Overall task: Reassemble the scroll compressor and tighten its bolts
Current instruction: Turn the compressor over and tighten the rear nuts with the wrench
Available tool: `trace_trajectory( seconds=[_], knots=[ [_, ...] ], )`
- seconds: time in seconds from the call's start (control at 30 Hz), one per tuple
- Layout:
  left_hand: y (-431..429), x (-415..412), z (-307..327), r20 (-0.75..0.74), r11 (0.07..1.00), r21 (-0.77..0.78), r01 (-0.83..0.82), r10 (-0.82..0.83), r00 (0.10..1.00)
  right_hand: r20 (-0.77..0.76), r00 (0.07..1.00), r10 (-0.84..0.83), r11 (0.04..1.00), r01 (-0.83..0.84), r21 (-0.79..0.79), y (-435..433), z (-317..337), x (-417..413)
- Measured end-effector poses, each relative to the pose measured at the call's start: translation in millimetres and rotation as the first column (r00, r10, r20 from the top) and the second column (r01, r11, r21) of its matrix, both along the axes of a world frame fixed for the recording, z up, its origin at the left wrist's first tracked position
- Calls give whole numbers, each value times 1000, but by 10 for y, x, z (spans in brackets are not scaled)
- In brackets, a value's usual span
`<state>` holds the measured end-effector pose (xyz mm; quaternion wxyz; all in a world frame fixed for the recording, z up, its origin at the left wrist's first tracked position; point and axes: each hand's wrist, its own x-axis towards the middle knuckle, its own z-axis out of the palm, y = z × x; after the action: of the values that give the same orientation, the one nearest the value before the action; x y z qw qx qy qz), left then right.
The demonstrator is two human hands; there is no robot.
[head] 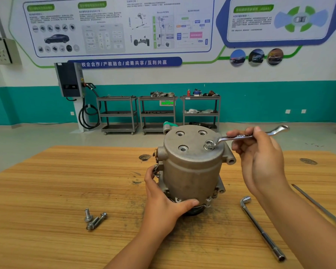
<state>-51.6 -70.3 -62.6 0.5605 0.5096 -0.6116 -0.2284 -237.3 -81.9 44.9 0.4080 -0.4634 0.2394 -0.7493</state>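
Note:
The grey metal scroll compressor (192, 167) stands upright in the middle of the wooden table (47, 191). Its round top cover has three empty bolt holes and one bolt (209, 144) at the front right. A silver combination wrench (239, 137) has its ring end seated over that bolt. My right hand (260, 158) grips the wrench shaft. My left hand (163, 200) clasps the compressor's lower left side, thumb across the front flange. Three loose bolts (94, 219) lie on the table to the left.
An L-shaped socket wrench (260, 228) lies on the table at the right, and a thin dark rod (318, 206) lies further right near the edge. Grey shelving carts (157, 113) and a wall-mounted charger (70, 80) stand against the far wall.

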Motion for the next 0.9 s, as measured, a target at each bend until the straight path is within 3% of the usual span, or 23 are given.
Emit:
trace_trajectory(
  seconds=[0.17,0.6,0.9],
  knots=[
    [-2,-7,3,-2,1000,6,-5,5,1000,93,996,7,998,-2,-60,-2,-18,48],
    [23,-16,34,7,1000,-6,-9,9,1000,-112,969,218,972,-226,-64,-51,154,-187],
    [30,-16,32,5,999,-22,-26,26,1000,-66,963,260,966,-258,32,-104,87,-178]
  ],
)
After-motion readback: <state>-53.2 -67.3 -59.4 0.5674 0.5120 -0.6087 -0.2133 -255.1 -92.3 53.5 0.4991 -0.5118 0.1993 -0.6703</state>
